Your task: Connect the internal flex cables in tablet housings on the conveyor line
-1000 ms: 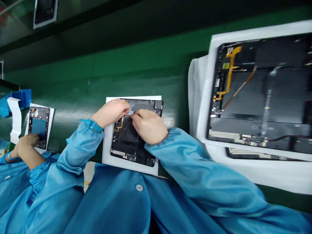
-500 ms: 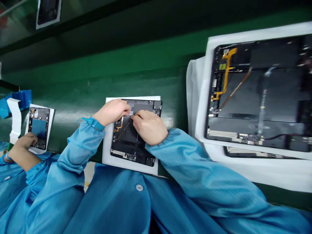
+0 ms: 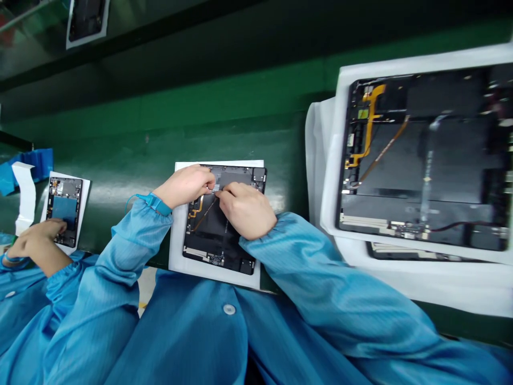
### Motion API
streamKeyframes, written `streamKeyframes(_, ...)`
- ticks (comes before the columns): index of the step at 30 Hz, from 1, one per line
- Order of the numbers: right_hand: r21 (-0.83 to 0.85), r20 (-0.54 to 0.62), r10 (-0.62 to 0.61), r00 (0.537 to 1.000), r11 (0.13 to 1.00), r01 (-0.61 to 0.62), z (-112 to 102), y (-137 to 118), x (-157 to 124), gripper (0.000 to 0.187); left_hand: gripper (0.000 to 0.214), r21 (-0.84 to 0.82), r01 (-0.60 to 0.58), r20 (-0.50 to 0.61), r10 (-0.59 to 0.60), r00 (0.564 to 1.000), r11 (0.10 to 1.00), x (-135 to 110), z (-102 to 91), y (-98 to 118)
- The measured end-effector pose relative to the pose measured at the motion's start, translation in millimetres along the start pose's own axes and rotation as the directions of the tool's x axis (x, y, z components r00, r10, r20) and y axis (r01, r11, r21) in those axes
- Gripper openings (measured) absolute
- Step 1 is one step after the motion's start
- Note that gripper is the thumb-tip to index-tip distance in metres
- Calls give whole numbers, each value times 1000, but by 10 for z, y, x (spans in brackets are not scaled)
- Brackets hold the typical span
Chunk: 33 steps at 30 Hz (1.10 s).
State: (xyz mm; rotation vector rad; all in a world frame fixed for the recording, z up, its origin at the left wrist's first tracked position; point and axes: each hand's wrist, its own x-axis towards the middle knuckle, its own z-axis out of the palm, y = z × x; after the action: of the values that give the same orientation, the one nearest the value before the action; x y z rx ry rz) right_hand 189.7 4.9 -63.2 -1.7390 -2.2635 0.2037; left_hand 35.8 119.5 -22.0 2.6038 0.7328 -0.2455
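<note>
An opened tablet (image 3: 218, 235) with a black inside and an orange flex cable lies on a white foam sheet (image 3: 178, 251) right in front of me. My left hand (image 3: 182, 186) and my right hand (image 3: 246, 209) meet over its upper part. The fingertips of both are pinched on a small grey strip (image 3: 216, 187) next to the tablet's grey top plate. A blue wrist strap (image 3: 154, 203) sits on my left wrist, and both arms are in blue sleeves.
A stack of larger opened tablets (image 3: 420, 160) on white foam (image 3: 401, 278) fills the right side of the green belt (image 3: 200, 107). At the left a co-worker's hand (image 3: 38, 235) rests by a small opened device (image 3: 64, 208). Another device (image 3: 86, 18) lies at the far top left.
My fingertips have shifted slightly on the grey strip while both hands stay over the tablet. The co-worker's hand has moved a little beside the small device.
</note>
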Motion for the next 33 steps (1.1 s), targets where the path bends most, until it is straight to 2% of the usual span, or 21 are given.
streamKeyframes(11,47,-2,14,1000,999,-14,17,9,-5,30,17,14,2,30,-2,1000,1000,32,-58,32)
streamKeyframes(17,63,5,16,1000,998,-16,21,19,15,31,18,105,74,49,-79,996,992,75,-116,157)
streamKeyframes(19,115,-45,28,999,993,-22,-12,52,-11,27,13,133,92,32,-97,995,987,62,-140,195)
streamKeyframes(21,191,-153,114,982,978,-84,-61,104,-82,27,14,119,155,-24,-153,988,981,-20,-150,234)
streamKeyframes(22,232,-210,190,959,963,-140,-86,134,-134,29,21,107,240,-70,-234,970,965,-92,-142,262)
streamKeyframes(23,275,-252,275,928,940,-204,-105,165,-193,33,28,99,360,-114,-349,930,928,-183,-122,298)
streamKeyframes(25,367,-258,426,867,873,-320,-118,222,-306,41,41,105,616,-158,-599,785,781,-398,-44,395)
streamKeyframes(26,410,-231,477,848,838,-360,-108,246,-346,44,47,125,698,-138,-684,716,705,-508,13,450)
streamKeyframes(27,447,-195,509,838,807,-386,-88,267,-369,46,51,148,736,-96,-731,675,660,-608,77,506)
streamKeyframes(28,476,-162,523,837,784,-398,-62,284,-369,47,51,163,743,-50,-747,663,649,-695,144,557)
streamKeyframes(30,507,-123,508,853,771,-386,-16,301,-308,46,43,153,717,19,-727,686,680,-820,267,636)
streamKeyframes(33,465,-137,425,895,825,-320,-112,225,-158,44,34,96,694,21,-699,715,713,-913,375,695)
